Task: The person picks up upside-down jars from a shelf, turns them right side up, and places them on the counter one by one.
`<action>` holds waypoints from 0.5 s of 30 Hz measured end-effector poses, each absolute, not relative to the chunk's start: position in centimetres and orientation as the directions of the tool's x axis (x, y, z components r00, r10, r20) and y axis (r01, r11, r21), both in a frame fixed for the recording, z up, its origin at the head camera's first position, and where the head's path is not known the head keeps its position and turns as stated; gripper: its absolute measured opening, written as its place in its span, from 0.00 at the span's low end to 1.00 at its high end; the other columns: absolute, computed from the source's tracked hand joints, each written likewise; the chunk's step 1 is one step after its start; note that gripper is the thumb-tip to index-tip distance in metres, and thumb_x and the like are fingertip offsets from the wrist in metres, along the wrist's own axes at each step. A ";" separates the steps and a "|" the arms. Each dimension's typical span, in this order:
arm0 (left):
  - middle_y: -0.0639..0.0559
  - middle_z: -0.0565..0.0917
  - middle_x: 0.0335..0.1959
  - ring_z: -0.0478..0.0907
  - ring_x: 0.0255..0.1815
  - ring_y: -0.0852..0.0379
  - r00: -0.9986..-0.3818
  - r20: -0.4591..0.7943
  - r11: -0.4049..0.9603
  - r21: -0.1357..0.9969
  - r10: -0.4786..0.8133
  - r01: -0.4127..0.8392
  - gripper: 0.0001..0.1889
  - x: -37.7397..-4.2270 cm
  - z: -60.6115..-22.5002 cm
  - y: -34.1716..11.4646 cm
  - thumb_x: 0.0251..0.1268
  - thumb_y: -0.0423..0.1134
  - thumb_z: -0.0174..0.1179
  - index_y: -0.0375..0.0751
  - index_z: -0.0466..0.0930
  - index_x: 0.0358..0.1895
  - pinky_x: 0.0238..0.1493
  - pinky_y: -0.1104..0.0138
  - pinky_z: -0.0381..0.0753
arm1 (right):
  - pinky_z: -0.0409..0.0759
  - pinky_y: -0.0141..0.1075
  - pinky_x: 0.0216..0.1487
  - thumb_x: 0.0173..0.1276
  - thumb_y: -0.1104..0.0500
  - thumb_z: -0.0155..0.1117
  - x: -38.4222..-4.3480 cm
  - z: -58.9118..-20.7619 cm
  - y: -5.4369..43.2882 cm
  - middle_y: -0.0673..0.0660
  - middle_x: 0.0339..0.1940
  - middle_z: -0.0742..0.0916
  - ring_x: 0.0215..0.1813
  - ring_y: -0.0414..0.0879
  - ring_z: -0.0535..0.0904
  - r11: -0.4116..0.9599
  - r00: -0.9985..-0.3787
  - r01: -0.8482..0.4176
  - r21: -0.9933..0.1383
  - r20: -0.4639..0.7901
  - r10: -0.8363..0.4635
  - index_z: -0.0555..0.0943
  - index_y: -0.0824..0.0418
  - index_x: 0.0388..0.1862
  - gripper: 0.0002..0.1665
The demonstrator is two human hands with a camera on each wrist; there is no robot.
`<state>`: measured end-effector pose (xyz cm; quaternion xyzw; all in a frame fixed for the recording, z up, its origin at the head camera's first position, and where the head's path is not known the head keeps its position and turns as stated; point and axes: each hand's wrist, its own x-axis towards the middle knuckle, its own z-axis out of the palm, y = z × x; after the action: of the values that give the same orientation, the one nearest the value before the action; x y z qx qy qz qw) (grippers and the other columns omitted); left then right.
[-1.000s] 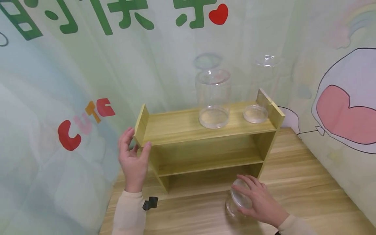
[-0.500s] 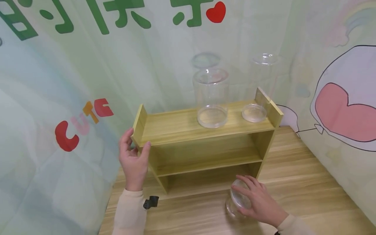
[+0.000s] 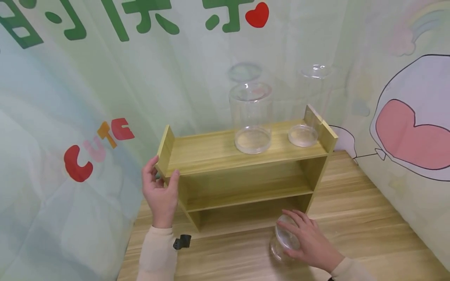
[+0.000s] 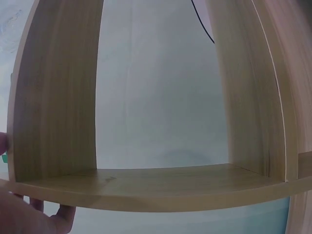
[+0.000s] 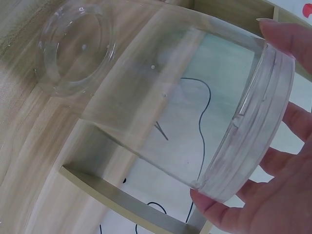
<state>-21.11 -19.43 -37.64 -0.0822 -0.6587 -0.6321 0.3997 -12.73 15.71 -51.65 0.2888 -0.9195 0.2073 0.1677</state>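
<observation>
A small wooden shelf (image 3: 200, 152) stands on the table, and my left hand (image 3: 159, 199) grips its upper left corner, thumb at the front edge and fingers round the side panel. In the left wrist view, fingertips (image 4: 63, 218) show under the shelf's edge. In front of the shelf, toward the right, a clear lidded jar (image 3: 279, 249) stands upright on the table. My right hand (image 3: 311, 244) holds it from above, with thumb and fingers spread round the rim of its lid (image 5: 258, 126). The jar's see-through body shows nothing inside.
On the shelf's top board, a wide clear jar (image 3: 251, 117) stands right of the middle, and a narrower clear jar (image 3: 303, 136) stands near the right end panel. A printed curtain (image 3: 204, 78) hangs behind. The wood-grain table (image 3: 355, 218) extends to the right.
The head view has shifted slightly, so the scene sits a little further left. Both hands keep their holds on the shelf and the jar.
</observation>
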 end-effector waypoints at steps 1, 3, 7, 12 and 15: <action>0.32 0.74 0.55 0.72 0.51 0.47 -0.666 0.634 0.187 0.765 -0.395 0.617 0.29 -20.9 -37.4 -19.3 0.57 0.17 0.59 0.25 0.67 0.64 0.48 0.65 0.75 | 0.74 0.66 0.45 0.41 0.48 0.84 -12.7 -51.7 15.7 0.65 0.66 0.75 0.61 0.68 0.70 0.749 -0.778 -0.599 -0.283 0.427 -0.460 0.82 0.57 0.59 0.42; 0.30 0.74 0.55 0.72 0.51 0.46 -0.665 0.636 0.188 0.763 -0.391 0.619 0.28 -20.6 -37.1 -19.2 0.57 0.17 0.59 0.24 0.67 0.64 0.47 0.66 0.75 | 0.74 0.66 0.45 0.41 0.49 0.84 -12.7 -51.7 15.6 0.65 0.66 0.76 0.61 0.68 0.70 0.753 -0.778 -0.597 -0.277 0.429 -0.459 0.82 0.57 0.58 0.42; 0.34 0.74 0.55 0.72 0.50 0.48 -0.672 0.627 0.189 0.771 -0.394 0.609 0.29 -21.2 -37.8 -19.7 0.58 0.17 0.60 0.27 0.67 0.65 0.46 0.67 0.76 | 0.74 0.65 0.46 0.40 0.49 0.83 -12.8 -51.7 15.5 0.65 0.65 0.76 0.61 0.68 0.71 0.761 -0.779 -0.593 -0.263 0.426 -0.460 0.83 0.56 0.57 0.41; 0.36 0.74 0.55 0.72 0.50 0.49 -0.676 0.621 0.202 0.777 -0.397 0.596 0.30 -22.1 -38.9 -20.3 0.58 0.18 0.61 0.30 0.67 0.66 0.45 0.67 0.75 | 0.73 0.65 0.47 0.41 0.50 0.83 -12.7 -51.7 15.5 0.65 0.65 0.76 0.62 0.68 0.70 0.764 -0.791 -0.583 -0.275 0.404 -0.459 0.83 0.56 0.57 0.40; 0.36 0.75 0.55 0.72 0.50 0.50 -0.679 0.622 0.194 0.776 -0.391 0.600 0.30 -22.1 -39.1 -20.3 0.58 0.19 0.61 0.31 0.68 0.66 0.45 0.67 0.75 | 0.73 0.66 0.47 0.41 0.50 0.83 -12.5 -51.6 15.6 0.65 0.65 0.76 0.62 0.68 0.70 0.765 -0.800 -0.577 -0.286 0.390 -0.457 0.83 0.56 0.57 0.40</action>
<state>-22.09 -20.35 -39.08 -0.0786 -0.6653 -0.6299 0.3930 -12.54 15.63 -51.58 0.2785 -0.9274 0.1994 0.1505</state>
